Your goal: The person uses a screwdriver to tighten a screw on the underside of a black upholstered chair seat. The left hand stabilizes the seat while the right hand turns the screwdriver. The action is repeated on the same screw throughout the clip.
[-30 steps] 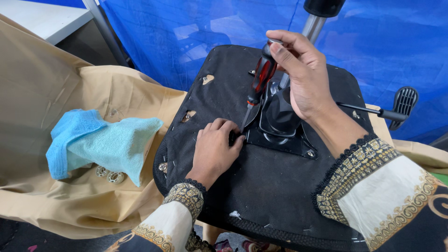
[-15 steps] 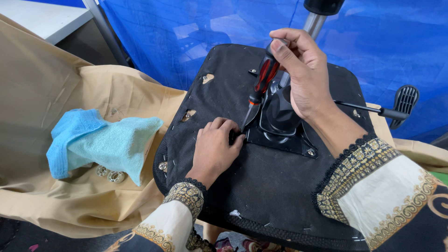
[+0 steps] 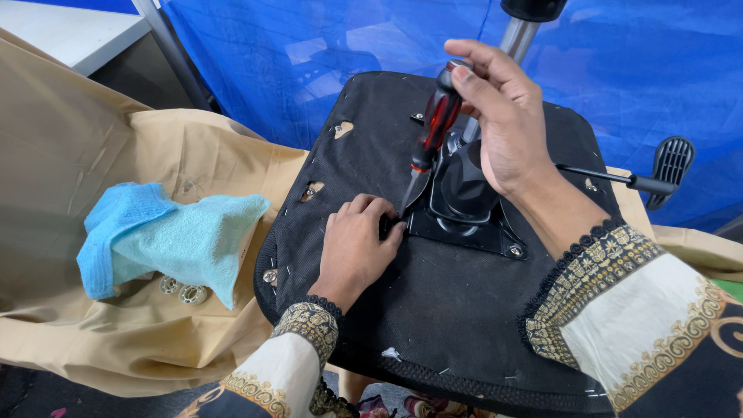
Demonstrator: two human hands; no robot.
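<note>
On the left a blue towel (image 3: 166, 240) lies on the tan cloth (image 3: 93, 155), apart from the work and best left there. The left hand (image 3: 356, 248) rests on the upturned black chair seat (image 3: 433, 310), fingers curled loosely around the screwdriver tip at the corner of the black mounting plate (image 3: 464, 224); it should keep the blade seated squarely in the screw. The right hand (image 3: 503, 124), fingers clenched around the red-and-black screwdriver (image 3: 433, 131), would do well to press down along the shaft while turning, lest the tip slip.
</note>
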